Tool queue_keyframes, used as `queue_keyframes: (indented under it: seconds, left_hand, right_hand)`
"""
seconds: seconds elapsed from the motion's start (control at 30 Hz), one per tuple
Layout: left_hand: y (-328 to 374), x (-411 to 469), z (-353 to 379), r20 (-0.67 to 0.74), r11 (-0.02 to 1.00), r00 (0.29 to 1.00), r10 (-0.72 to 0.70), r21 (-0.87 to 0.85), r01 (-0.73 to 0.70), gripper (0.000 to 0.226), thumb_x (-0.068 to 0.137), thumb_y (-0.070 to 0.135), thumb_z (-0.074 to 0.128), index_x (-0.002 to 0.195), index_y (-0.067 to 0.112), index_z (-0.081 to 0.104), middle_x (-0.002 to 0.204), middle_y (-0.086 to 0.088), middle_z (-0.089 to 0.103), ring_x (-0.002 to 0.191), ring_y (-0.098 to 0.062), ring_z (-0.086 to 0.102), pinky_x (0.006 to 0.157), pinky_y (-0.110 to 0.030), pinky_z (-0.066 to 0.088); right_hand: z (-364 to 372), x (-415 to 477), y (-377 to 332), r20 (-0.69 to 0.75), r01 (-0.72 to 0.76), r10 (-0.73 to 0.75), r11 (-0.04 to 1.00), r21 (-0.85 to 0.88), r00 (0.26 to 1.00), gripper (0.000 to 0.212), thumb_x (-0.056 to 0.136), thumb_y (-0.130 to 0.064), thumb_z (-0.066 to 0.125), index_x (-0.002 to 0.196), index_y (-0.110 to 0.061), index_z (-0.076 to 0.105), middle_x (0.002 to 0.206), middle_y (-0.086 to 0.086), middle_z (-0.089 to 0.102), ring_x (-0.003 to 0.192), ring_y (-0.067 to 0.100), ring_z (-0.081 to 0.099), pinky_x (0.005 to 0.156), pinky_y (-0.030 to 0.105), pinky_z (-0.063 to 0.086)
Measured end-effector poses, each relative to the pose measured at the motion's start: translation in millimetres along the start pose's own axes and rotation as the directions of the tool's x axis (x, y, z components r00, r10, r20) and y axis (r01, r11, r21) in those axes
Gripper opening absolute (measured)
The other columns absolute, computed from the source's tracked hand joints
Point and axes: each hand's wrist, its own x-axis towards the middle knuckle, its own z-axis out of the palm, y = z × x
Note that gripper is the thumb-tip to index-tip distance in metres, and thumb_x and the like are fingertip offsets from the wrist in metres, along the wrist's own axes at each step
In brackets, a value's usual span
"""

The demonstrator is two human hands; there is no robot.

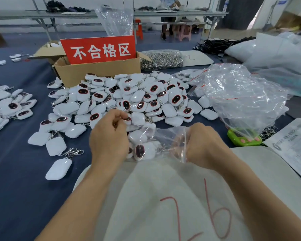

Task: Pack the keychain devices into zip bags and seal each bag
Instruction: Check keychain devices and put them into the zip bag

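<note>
Gripped the bag (163, 138) at its open mouth with the right hand (204, 145), fingers clenched round the bunched plastic at the bag's 3 o'clock edge. Held the bag low, touching the far edge of the white sheet (163, 188) marked with red numerals, just at 6 o'clock of the pile (137, 96). Had several packed devices (143, 151) inside the bag, one dark face turned up and metal clasps showing through the plastic. Pinched a device (127, 118) at the pile's near edge with the left hand (109, 134), thumb and fingers curled, back of the hand up, just at 10 o'clock of the bag. Cannot tell whether lifted clear or resting on its neighbours. Faced, at 12 o'clock beyond the pile, a cardboard box (97, 72) with a red sign (99, 49) standing in it. Had a sack of metal clasps (162, 58) at 1 o'clock, a heap of crumpled clear bags (241, 94) at 2 o'clock, and a green gadget (241, 139) beneath that heap at 3 o'clock. Had a smaller heap of devices (7, 103) well apart at 9 o'clock and one loose white device (58, 169) alone at 8 o'clock on the blue table (16, 171).
</note>
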Motion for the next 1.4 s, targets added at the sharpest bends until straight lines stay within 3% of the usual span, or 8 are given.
queue_keyframes:
  seconds: [0.13,0.33,0.47,0.57,0.93,1.13,1.3,1.4]
  left_hand:
    - [-9.8,8.0,-0.7,-0.013,0.989,0.993,-0.118,0.093,0.119,0.014,0.085,0.026,0.064,0.077,0.037,0.069,0.073,0.025,0.066,0.075,-0.006,0.062,0.065,-0.03,0.044]
    - [-4.4,1.6,1.5,0.281,0.957,0.96,-0.018,0.283,-0.064,0.014,0.077,0.042,0.071,0.085,0.051,0.065,0.079,0.034,0.061,0.072,-0.001,0.059,0.062,-0.026,0.04]
    - [-1.2,-0.5,-2.5,0.473,0.926,0.866,0.161,0.23,-0.298,0.032,0.063,0.06,0.074,0.093,0.05,0.066,0.093,0.025,0.056,0.085,-0.002,0.053,0.069,-0.028,0.041]
    - [0.9,-1.6,-3.9,0.53,0.92,0.829,0.182,0.207,-0.334,0.048,0.053,0.07,0.07,0.098,0.051,0.069,0.105,0.03,0.055,0.101,0.004,0.049,0.084,-0.029,0.044]
    - [-1.1,-7.4,-0.1,0.427,0.969,0.904,0.021,0.216,-0.124,0.012,0.068,0.057,0.07,0.074,0.048,0.075,0.066,0.027,0.067,0.07,-0.001,0.062,0.064,-0.029,0.045]
    - [1.2,-7.5,2.2,0.157,0.997,0.987,-0.043,0.065,0.033,0.074,0.094,0.078,0.017,0.07,0.043,0.077,0.068,0.024,0.071,0.074,-0.001,0.065,0.076,-0.032,0.044]
    - [5.8,-11.4,5.7,0.212,0.972,0.977,-0.017,0.234,-0.034,0.036,0.079,0.065,0.05,0.082,0.04,0.075,0.07,0.017,0.07,0.074,-0.008,0.064,0.069,-0.029,0.047]
    - [5.5,-12.4,5.5,0.308,0.89,0.95,-0.062,0.448,-0.087,0.012,0.08,0.055,0.062,0.083,0.053,0.074,0.073,0.029,0.068,0.073,0.004,0.055,0.061,-0.018,0.031]
  right_hand:
    - [-13.4,-5.4,9.6,0.007,0.038,-0.039,0.998,0.051,0.999,0.02,0.073,-0.013,0.079,0.075,-0.033,0.079,0.057,-0.012,0.07,0.051,0.004,0.067,0.056,0.026,0.06]
    - [-2.1,12.1,18.2,-0.561,0.107,0.093,0.943,0.314,0.823,0.027,0.089,-0.008,0.064,0.089,-0.032,0.077,0.061,-0.007,0.066,0.057,0.007,0.057,0.063,0.017,0.044]
    - [9.7,23.8,14.5,-0.278,0.125,-0.058,0.966,0.227,0.959,0.054,0.099,-0.001,0.049,0.138,-0.035,0.064,0.136,-0.009,0.061,0.119,0.011,0.061,0.096,0.0,0.037]
    - [13.8,29.8,18.1,-0.116,0.201,-0.199,0.98,0.005,0.973,0.059,0.099,0.001,0.046,0.15,-0.028,0.054,0.161,-0.007,0.041,0.149,0.014,0.032,0.121,0.018,0.017]
    - [9.1,23.2,24.0,-0.336,0.008,0.012,0.998,0.056,0.942,0.041,0.09,-0.012,0.062,0.124,-0.034,0.071,0.137,-0.003,0.062,0.124,0.022,0.057,0.103,0.033,0.046]
    - [5.3,23.4,24.1,-0.242,-0.055,0.044,0.998,-0.038,0.969,0.048,0.096,-0.031,0.062,0.144,-0.035,0.056,0.141,0.001,0.051,0.132,0.026,0.049,0.103,0.039,0.046]
    - [5.6,22.5,22.1,-0.345,-0.15,0.143,0.989,0.005,0.928,0.029,0.094,-0.035,0.067,0.123,-0.034,0.072,0.121,-0.005,0.069,0.111,0.028,0.064,0.084,0.036,0.046]
    - [6.8,26.2,25.0,-0.468,-0.067,0.125,0.988,0.14,0.875,0.028,0.098,-0.03,0.057,0.076,-0.013,0.065,0.068,-0.004,0.062,0.07,0.026,0.054,0.062,0.037,0.04]
